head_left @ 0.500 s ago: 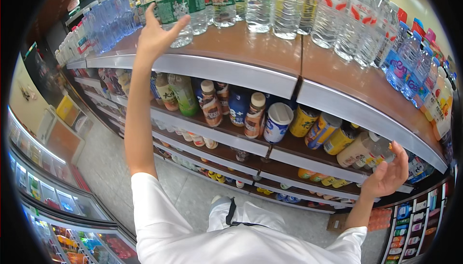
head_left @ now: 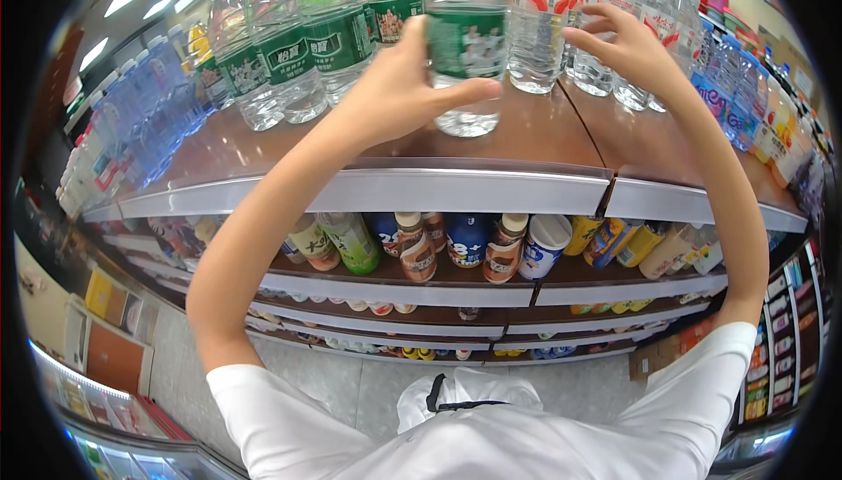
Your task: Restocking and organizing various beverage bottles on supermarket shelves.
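Two hands raised, left hand (head_left: 395,94) gripping green-label bottle (head_left: 465,41), right hand (head_left: 627,50) spread, brown shelf (head_left: 526,138)

The top shelf (head_left: 526,142) is a brown board with a pale front strip, bending away to both sides. Clear water bottles stand on it in rows: green-labelled ones (head_left: 324,37) toward the left, red-and-white-labelled ones (head_left: 539,24) further right, and blue-tinted bottles (head_left: 145,107) at the far left end. The shelf below (head_left: 491,291) carries smaller drink bottles (head_left: 417,247) and a blue-and-white tub (head_left: 545,245), set close together.
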The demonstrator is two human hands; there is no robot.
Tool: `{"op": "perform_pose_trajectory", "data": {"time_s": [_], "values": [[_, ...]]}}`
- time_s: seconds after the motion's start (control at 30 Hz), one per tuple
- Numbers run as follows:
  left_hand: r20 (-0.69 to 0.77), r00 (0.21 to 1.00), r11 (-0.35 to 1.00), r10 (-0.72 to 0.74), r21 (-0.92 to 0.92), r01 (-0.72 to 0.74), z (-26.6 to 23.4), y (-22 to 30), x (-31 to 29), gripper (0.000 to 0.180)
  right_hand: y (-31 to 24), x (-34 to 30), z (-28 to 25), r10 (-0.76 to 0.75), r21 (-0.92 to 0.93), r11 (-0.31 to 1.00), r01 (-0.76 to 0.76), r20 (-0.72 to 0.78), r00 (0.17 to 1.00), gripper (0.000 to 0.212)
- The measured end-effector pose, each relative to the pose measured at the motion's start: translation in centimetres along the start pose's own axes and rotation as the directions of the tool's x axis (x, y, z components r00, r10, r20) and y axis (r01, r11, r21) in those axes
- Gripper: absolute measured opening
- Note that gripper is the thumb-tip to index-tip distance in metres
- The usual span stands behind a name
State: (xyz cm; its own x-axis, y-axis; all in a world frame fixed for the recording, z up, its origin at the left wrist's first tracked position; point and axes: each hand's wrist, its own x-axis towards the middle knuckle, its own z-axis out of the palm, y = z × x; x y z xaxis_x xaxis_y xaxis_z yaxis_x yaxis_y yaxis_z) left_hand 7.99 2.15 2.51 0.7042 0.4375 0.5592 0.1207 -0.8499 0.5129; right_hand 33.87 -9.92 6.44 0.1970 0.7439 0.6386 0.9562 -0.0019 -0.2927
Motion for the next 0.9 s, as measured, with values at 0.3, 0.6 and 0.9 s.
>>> {"op": "perform_pose_trajectory", "data": {"time_s": [0.3,0.6,0.9], "values": [[0.274,0.926,0.965,0.26,-0.06,-0.254,0.9,-1.9,3.2,0.096,1.3,3.7,6.2,0.026,0.114,0.993,-0.006,-0.174,0.984,0.059],[0.329,0.916,0.95,0.231,0.129,-0.286,3.0,-1.7,5.5,0.045,-0.8,-2.4,0.3,0.258,0.003,0.965,-0.261,-0.17,0.951,0.067],[0.279,0.938,0.976,0.206,0.015,-0.219,4.5,0.8,6.8,0.098,-0.4,-3.8,-0.4,0.155,-0.074,0.981,-0.179,-0.258,0.954,0.063]]}}
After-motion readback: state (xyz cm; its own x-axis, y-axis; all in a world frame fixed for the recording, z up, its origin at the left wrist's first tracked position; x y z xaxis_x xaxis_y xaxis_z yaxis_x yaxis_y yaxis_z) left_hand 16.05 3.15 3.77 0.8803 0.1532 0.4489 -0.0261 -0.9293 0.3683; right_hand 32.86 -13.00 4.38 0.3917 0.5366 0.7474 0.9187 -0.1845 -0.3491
